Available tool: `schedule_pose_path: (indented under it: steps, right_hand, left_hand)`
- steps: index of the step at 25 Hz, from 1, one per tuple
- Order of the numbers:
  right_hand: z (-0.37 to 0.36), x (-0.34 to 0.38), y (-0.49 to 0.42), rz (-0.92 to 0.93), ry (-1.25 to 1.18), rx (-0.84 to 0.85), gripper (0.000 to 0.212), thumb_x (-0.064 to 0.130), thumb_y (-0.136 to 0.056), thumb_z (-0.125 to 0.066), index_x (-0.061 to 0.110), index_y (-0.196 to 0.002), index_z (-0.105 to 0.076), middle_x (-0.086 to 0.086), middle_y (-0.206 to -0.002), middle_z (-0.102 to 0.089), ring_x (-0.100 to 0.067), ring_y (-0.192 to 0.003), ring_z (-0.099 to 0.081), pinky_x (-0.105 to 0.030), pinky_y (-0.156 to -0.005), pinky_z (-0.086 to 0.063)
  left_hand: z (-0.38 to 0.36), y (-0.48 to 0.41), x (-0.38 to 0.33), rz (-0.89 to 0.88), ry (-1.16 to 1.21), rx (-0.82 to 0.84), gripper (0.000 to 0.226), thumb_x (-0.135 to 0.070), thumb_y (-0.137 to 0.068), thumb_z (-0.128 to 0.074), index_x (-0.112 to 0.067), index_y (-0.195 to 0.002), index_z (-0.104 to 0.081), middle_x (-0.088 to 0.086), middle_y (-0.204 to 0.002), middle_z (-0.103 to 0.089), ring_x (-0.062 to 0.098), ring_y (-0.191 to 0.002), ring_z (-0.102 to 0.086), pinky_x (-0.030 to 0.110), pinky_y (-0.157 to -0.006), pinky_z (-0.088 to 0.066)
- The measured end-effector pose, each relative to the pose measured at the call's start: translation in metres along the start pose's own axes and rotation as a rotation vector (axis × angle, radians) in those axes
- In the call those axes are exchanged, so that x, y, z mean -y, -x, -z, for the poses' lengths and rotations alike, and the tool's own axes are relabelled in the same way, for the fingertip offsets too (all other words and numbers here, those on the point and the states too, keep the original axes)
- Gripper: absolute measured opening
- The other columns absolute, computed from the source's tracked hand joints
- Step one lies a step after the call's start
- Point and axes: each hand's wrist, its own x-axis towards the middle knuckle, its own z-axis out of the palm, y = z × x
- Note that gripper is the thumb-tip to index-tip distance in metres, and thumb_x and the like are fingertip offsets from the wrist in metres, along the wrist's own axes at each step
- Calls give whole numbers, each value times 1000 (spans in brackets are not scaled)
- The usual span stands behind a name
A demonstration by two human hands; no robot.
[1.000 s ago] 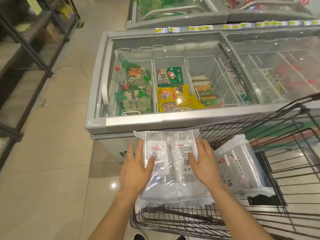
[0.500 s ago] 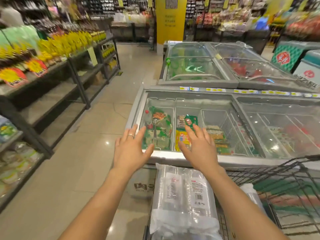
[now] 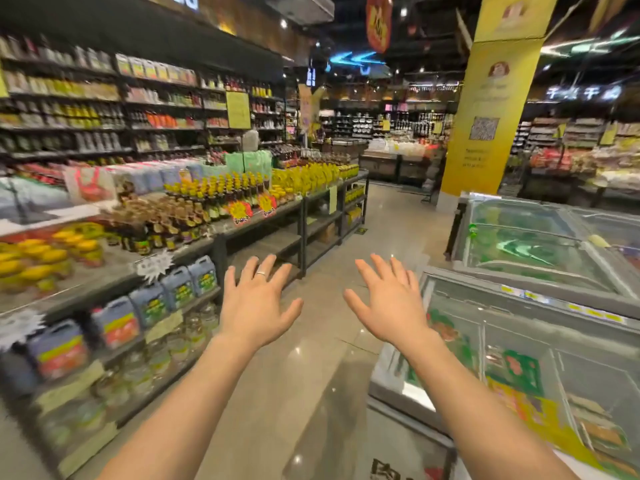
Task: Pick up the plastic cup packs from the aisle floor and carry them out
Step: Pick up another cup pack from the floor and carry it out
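My left hand [image 3: 256, 303] and my right hand [image 3: 389, 303] are both held out in front of me above the aisle floor, palms down, fingers spread and straight. Neither holds anything. A ring sits on a finger of the left hand. No plastic cup pack and no shopping cart shows in this view; the picture is blurred by motion.
Stocked shelves [image 3: 145, 244] of bottles and oil jugs line the left side. Glass-topped chest freezers [image 3: 526, 306] stand on the right, their near corner close to my right forearm. The tiled aisle floor [image 3: 391, 223] runs ahead between them to a yellow pillar [image 3: 485, 133].
My hands left the cup packs lying in the cart and rose, spread and empty. My view swung up from the cart and freezer to the aisle, so the packs dropped out of sight.
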Motion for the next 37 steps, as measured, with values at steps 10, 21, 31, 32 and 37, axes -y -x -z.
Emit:
schedule_pose_path:
  steps: [10, 21, 31, 32, 37]
  right_hand:
    - [-52, 341, -41, 452, -218, 40, 64, 63, -95, -35, 36, -152, -25, 1, -162, -18, -28, -149, -10, -49, -118, -14]
    - [-85, 608, -11, 902, -354, 106, 66, 64, -95, -34, 33, -152, -25, -1, -161, -21, -30, -148, -14, -50, -117, -18]
    - [-153, 807, -69, 1090, -455, 154, 65, 63, -95, -32, 36, -153, -19, 1, -162, -17, -27, -149, -11, -46, -119, -13]
    - [-159, 826, -83, 1096, -466, 150, 65, 63, -95, -31, 36, -153, -19, 1, -162, -17, -27, -149, -12, -45, -118, -12]
    - [-186, 903, -150, 1114, -528, 145, 73, 68, -87, -21, 36, -152, -21, 2, -162, -20, -27, -148, -15, -44, -117, -14]
  left_hand:
    - [74, 130, 300, 463, -225, -21, 80, -70, -78, -20, -34, -147, -38, -1, -159, -30, 29, -147, -19, 57, -117, -10]
    - [132, 287, 472, 882, -421, 11, 73, -69, -86, -28, -33, -149, -34, 1, -159, -30, 30, -148, -18, 57, -118, -10]
    - [115, 284, 630, 1106, -543, 63, 72, -69, -89, -35, -34, -151, -29, -1, -161, -26, 27, -150, -12, 53, -119, -3]
    - [112, 274, 650, 1114, -541, 56, 72, -69, -89, -35, -34, -152, -28, -1, -161, -24, 27, -150, -11, 53, -119, -2]
    - [99, 227, 738, 1146, -556, 35, 72, -70, -88, -34, -36, -152, -27, -1, -161, -24, 26, -150, -12, 54, -119, -4]
